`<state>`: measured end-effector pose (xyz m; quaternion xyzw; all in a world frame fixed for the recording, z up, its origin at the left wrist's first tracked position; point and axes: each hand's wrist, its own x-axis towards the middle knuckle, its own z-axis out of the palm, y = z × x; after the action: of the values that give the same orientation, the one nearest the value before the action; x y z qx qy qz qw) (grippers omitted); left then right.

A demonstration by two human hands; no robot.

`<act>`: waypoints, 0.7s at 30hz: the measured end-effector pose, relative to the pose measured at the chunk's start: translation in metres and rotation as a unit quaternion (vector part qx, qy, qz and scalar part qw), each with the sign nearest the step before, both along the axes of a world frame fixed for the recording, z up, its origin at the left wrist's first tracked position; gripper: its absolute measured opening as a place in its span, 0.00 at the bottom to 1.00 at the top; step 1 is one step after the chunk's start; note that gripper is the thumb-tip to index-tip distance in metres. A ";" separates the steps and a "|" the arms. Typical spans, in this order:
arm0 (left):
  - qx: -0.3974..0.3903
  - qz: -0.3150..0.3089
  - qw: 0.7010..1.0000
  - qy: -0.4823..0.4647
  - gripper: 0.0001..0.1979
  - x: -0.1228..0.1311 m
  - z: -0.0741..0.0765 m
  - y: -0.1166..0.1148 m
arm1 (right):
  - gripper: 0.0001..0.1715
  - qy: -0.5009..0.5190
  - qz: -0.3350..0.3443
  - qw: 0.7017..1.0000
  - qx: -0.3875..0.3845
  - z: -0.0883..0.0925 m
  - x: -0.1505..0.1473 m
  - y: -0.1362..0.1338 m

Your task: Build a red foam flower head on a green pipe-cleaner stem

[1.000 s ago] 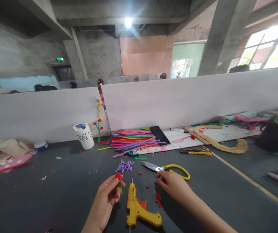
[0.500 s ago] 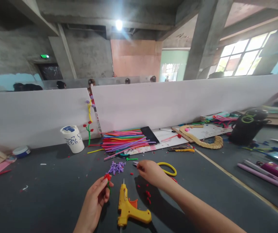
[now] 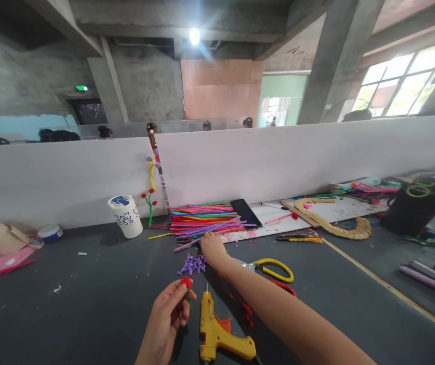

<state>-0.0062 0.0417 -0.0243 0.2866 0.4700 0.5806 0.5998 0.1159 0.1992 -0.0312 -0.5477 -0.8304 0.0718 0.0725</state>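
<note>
A dark grey tabletop [image 3: 88,314], flecked with scraps, bears a yellow hot-glue gun [image 3: 208,332], its nozzle pointing away from the person. Well beyond the glue gun, a white partition [image 3: 297,157] spans the back of the table. Past that are bare concrete walls, a pillar [image 3: 342,61], a lit ceiling lamp [image 3: 194,36] and, far to the gun's right, a window [image 3: 410,76]. Other people's heads show above the partition.

Just left of the gun, the left hand [image 3: 169,309] pinches a red flower [image 3: 187,282] with a green stem between thumb and fingers. Beyond the gun, the right hand [image 3: 213,248] is at the near edge of a bundle of coloured pipe cleaners [image 3: 205,218], fingers curled down; whether they grip anything cannot be told. Its forearm blocks part of the scissors [image 3: 274,261], right of and beyond the gun, and passes near red bits [image 3: 246,309] on the gun's right. Purple pieces [image 3: 192,264] lie beyond the nozzle, slightly left; a lettered white cup [image 3: 128,223] stands farther left.
</note>
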 end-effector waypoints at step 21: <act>0.053 -0.027 0.998 -0.026 0.16 0.007 0.024 -0.020 | 0.30 0.604 0.059 0.722 -0.333 0.056 0.093 -0.096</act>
<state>0.0009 0.0213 -0.0002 0.3156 0.4149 0.5957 0.6111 0.2091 0.1029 0.0253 -0.3275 -0.5637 0.6634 0.3672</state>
